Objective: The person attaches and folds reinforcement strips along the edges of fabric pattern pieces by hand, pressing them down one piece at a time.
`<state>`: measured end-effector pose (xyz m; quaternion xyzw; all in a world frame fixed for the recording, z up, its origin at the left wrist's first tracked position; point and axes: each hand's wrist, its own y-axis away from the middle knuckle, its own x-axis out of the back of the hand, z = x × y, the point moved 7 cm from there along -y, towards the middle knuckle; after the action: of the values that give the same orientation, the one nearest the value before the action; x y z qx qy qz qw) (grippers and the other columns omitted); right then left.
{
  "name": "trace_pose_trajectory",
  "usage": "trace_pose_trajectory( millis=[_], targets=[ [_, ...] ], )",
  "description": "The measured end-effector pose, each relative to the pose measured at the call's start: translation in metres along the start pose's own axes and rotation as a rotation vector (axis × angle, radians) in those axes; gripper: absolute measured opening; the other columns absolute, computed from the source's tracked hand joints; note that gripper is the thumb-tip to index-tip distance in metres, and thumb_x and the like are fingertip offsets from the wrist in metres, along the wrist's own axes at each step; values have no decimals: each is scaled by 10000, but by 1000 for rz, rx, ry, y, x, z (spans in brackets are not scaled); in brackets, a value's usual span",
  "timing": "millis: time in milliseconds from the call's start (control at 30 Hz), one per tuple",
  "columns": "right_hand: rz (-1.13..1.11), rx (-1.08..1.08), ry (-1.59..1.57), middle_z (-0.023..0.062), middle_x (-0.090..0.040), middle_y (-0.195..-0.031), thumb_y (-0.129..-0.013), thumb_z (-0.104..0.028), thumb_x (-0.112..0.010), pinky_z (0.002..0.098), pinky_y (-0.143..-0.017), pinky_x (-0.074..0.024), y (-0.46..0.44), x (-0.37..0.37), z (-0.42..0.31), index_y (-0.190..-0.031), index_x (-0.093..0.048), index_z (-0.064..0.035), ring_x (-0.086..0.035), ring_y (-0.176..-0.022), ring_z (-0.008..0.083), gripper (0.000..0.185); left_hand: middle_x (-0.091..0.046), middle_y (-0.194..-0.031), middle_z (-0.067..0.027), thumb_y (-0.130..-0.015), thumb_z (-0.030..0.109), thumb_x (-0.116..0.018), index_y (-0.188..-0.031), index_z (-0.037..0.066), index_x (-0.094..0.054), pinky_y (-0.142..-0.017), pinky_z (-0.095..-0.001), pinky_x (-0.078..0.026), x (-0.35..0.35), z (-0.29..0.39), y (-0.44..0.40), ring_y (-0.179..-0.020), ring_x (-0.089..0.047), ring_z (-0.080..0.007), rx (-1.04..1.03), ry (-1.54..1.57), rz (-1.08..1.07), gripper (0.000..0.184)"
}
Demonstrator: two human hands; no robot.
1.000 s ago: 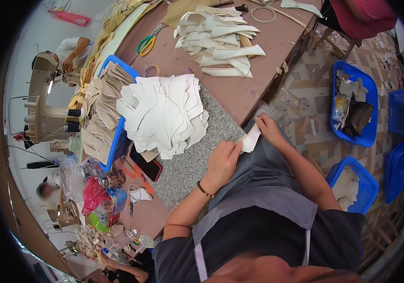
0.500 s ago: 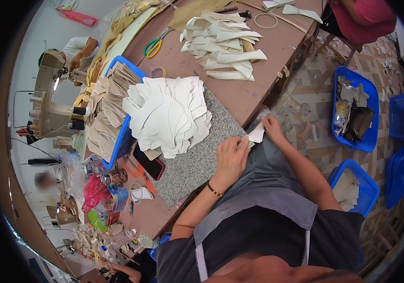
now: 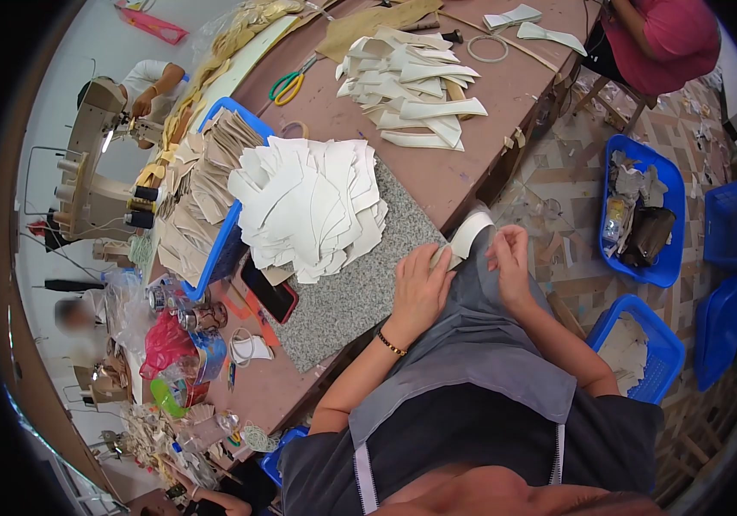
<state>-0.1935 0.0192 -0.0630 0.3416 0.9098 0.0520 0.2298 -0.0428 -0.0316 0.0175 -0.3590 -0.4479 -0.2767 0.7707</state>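
Note:
My left hand [image 3: 423,277] is closed on the near end of a white curved piece [image 3: 472,234], thin and leather-like, at the corner of the table above my apron. The piece bends upward away from the fingers. Just right of it, my right hand [image 3: 510,258] is raised with its fingers curled together, apart from the piece; whatever is between the fingertips is hidden. A large heap of white cut pieces [image 3: 308,206] lies on a grey speckled slab [image 3: 343,310] left of my left hand.
A pile of bow-shaped pieces [image 3: 411,86] lies farther back on the table, near scissors [image 3: 291,82]. A blue basket [image 3: 222,245] holds beige pieces beside a phone [image 3: 267,291]. Blue bins [image 3: 668,258] stand on the floor at right. Co-workers sit at the back, one in a pink shirt [image 3: 674,39].
My right hand has come off the white piece and drawn back toward me. The piece now curves upward from my left hand, which has stayed nearly in place.

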Motion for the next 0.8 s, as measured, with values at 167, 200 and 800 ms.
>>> trace_pose_trajectory(
  millis=[167, 200, 800],
  targets=[
    [-244, 67, 106, 48, -537, -1027, -922, -138, -654, 238, -789, -487, 0, -14, 25, -1085, -459, -45, -549, -890, 115, 270, -530, -1211, -147, -810, 143, -696, -1245, 25, -550, -951, -430, -374, -2, 0, 0, -1165, -506, -308, 1, 7, 12, 473],
    [-297, -9, 61, 54, -585, -980, -925, -127, -637, 277, -822, -492, 2, -26, 21, -1038, -522, -21, -583, -907, 142, 193, -531, -1210, -148, -808, 144, -698, -1239, 24, -555, -946, -434, -380, -2, 0, 0, -1161, -509, -310, -6, 8, 19, 469],
    [-565, -144, 361, -26, -561, -762, -932, -114, -601, 211, -581, -406, -7, -34, 6, -936, -598, -16, -499, -674, 36, 98, -594, -845, -132, -816, 16, -683, -1003, 5, -649, -685, -380, -476, 12, -16, -10, -737, -597, -304, 230, 374, 5, 190]
  ],
)
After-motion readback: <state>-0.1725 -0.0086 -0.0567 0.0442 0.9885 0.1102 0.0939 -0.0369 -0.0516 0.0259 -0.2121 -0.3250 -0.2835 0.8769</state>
